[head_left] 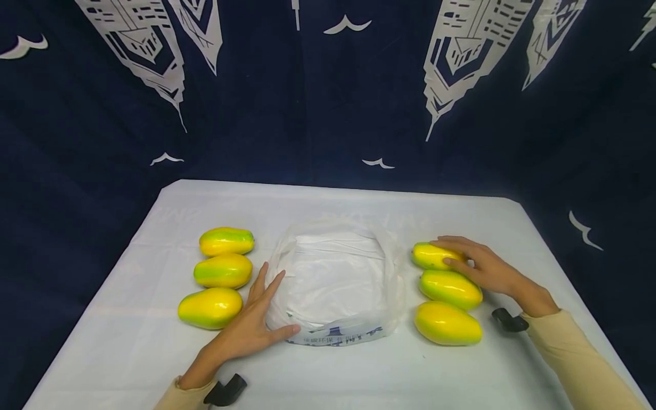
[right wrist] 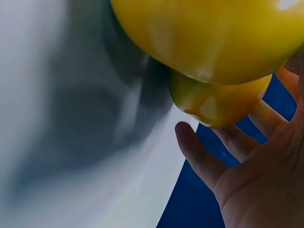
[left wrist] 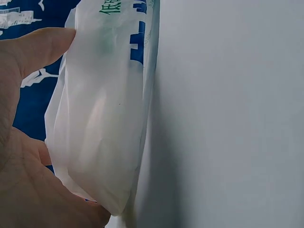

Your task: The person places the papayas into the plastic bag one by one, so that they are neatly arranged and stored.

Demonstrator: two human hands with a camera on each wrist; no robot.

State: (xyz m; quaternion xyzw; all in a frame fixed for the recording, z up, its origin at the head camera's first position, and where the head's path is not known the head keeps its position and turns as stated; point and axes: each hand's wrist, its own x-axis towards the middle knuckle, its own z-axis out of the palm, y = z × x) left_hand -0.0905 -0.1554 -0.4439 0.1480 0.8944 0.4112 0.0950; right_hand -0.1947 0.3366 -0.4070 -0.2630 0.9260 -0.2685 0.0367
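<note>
A white plastic bag (head_left: 335, 279) with its mouth spread wide sits mid-table. My left hand (head_left: 256, 322), fingers and thumb apart, rests along its near left side; in the left wrist view the thumb (left wrist: 50, 42) touches the bag's wall. Three glossy yellow-green papayas stand in a column to the right: a far one (head_left: 427, 256), a middle one (head_left: 451, 288) and a near one (head_left: 448, 323). My right hand (head_left: 484, 265) holds the far papaya, thumb on its near side and fingers over its far side. In the right wrist view, nearer fruit partly hides that grasp.
Left of the bag lie three more papayas, a far one (head_left: 226, 241), a middle one (head_left: 223, 271) and a near one (head_left: 210, 308), the last close to my left hand. The white tabletop (head_left: 359, 376) ends before a dark blue printed cloth (head_left: 307, 114).
</note>
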